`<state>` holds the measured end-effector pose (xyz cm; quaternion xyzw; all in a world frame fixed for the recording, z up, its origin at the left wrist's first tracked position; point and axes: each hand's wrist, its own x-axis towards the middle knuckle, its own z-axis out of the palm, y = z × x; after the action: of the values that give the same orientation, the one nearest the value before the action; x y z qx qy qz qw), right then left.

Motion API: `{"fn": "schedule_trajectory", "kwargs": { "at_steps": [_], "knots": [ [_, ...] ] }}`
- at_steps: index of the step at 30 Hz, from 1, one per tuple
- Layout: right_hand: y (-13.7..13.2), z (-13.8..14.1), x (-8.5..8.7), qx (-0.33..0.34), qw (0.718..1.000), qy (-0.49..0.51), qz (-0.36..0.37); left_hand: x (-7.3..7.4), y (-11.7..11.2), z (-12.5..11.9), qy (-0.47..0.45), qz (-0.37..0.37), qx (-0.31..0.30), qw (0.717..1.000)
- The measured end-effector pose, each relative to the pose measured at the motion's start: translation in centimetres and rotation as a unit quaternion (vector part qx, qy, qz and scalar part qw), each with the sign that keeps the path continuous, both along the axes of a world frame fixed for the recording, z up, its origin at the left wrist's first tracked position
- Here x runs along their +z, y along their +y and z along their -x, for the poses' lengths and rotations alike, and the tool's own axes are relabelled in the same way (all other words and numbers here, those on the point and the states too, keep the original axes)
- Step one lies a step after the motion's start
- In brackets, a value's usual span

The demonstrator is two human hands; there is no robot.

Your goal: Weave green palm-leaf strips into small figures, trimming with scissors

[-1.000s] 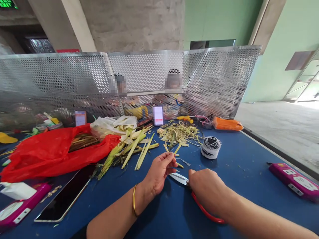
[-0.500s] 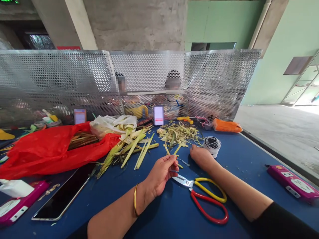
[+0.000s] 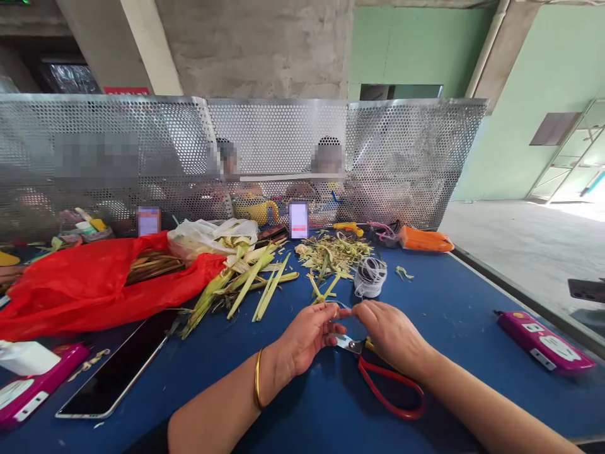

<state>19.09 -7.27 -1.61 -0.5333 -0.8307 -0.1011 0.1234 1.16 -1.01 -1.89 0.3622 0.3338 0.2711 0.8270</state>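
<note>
My left hand (image 3: 309, 334), with a gold bangle at its wrist, is closed in a pinch on pale green leaf strips (image 3: 324, 294) that fan out beyond its fingertips. My right hand (image 3: 394, 334) is beside it, fingers pinched together near the left fingertips. A thin pale cord (image 3: 339, 305) arcs between the hands; its end is hidden by the right fingers. Just beyond the right hand stands a spool of grey-white cord (image 3: 370, 277). Scissors (image 3: 392, 394) with red and yellow handles lie below the hands, the yellow handle mostly covered by the right hand.
Left of the hands lie long leaf strips (image 3: 269, 290), a red plastic bag (image 3: 85, 277) and a large phone (image 3: 120, 366). Leaf scraps (image 3: 335, 252) are piled ahead, before a perforated metal screen (image 3: 283, 135). An orange packet (image 3: 425, 239) and a purple case (image 3: 543, 343) sit right.
My right hand has moved left and nearer, from beside the spool to the left fingertips, and now overlaps the scissors. The cord spool has shifted left. My left hand stays nearly in place.
</note>
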Motion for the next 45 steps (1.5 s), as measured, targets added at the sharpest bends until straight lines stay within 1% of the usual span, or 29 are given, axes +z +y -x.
{"fn": "schedule_trajectory", "kwargs": {
  "at_steps": [3,5,6,9,10,11,12,13,14,15,16,17,19,21,24,26,30,33,36,39,41,43,44,45],
  "knots": [
    [-1.2,1.4,-0.5,0.086,0.996,0.012,-0.026,-0.1,0.0,0.0,-0.025,0.039,-0.044,0.998],
    [-1.8,2.3,-0.6,0.121,0.992,0.006,-0.025,-0.2,0.2,0.0,-0.047,0.055,-0.073,0.995],
    [-2.0,2.6,-0.6,0.134,0.991,0.002,-0.020,-0.3,0.2,0.0,-0.053,0.061,-0.077,0.994],
    [-2.5,2.8,0.2,0.165,0.986,0.012,0.013,-0.3,0.4,0.1,-0.061,0.068,-0.052,0.994],
    [-2.4,2.6,0.7,0.158,0.987,0.034,0.017,-0.3,0.4,0.1,-0.061,0.069,-0.039,0.995],
    [-2.0,2.3,1.4,0.130,0.989,0.063,0.012,-0.3,0.5,0.0,-0.060,0.069,-0.029,0.995],
    [-1.4,1.8,2.1,0.080,0.992,0.100,-0.002,-0.3,0.5,0.0,-0.060,0.068,-0.023,0.996],
    [-0.5,1.3,2.8,-0.023,0.990,0.135,-0.043,-0.3,0.4,0.0,-0.058,0.067,-0.020,0.996],
    [0.6,0.9,3.5,-0.136,0.977,0.144,-0.079,-0.3,0.4,-0.1,-0.054,0.066,-0.018,0.996],
    [1.8,0.5,4.1,-0.224,0.960,0.132,-0.101,-0.3,0.4,-0.1,-0.052,0.065,-0.018,0.996],
    [3.1,0.2,4.5,-0.278,0.950,0.105,-0.094,-0.4,0.4,-0.2,-0.051,0.063,-0.018,0.997],
    [4.3,0.1,4.7,-0.316,0.944,0.073,-0.068,-0.4,0.4,-0.2,-0.051,0.061,-0.018,0.997],
    [6.3,0.1,4.7,-0.358,0.933,0.030,0.006,-0.5,0.4,-0.1,-0.050,0.055,-0.014,0.997],
    [7.5,0.2,4.4,-0.362,0.930,0.015,0.052,-0.7,0.6,0.0,-0.051,0.048,-0.008,0.998],
    [7.7,-0.5,4.2,-0.351,0.933,0.011,0.078,-0.8,1.0,0.1,-0.053,0.043,-0.002,0.998],
    [7.1,-1.9,4.7,-0.338,0.936,0.004,0.098,-0.9,1.1,0.1,-0.053,0.044,-0.001,0.998],
    [5.6,-6.0,6.2,-0.297,0.944,-0.015,0.146,-0.7,1.1,0.0,-0.045,0.048,0.005,0.998],
    [4.5,-8.2,6.6,-0.284,0.944,-0.018,0.165,-0.4,1.0,0.1,-0.036,0.048,0.016,0.998],
    [4.0,-8.8,6.1,-0.284,0.948,-0.014,0.146,-0.2,1.0,0.2,-0.034,0.044,0.022,0.998],
    [3.8,-8.3,5.6,-0.291,0.950,-0.012,0.109,0.2,1.0,0.3,-0.033,0.039,0.027,0.998],
    [3.2,-7.5,5.4,-0.299,0.951,-0.013,0.081,0.5,1.0,0.4,-0.027,0.039,0.037,0.998],
    [2.0,-6.2,5.1,-0.297,0.954,-0.012,0.045,0.8,1.1,0.5,-0.020,0.040,0.049,0.998],
    [1.1,-5.3,4.8,-0.288,0.957,-0.009,0.026,0.9,1.2,0.6,-0.017,0.039,0.052,0.998],
    [0.1,-4.3,4.4,-0.252,0.968,0.011,0.001,1.0,1.4,0.8,-0.016,0.037,0.055,0.998]
  ]
}}
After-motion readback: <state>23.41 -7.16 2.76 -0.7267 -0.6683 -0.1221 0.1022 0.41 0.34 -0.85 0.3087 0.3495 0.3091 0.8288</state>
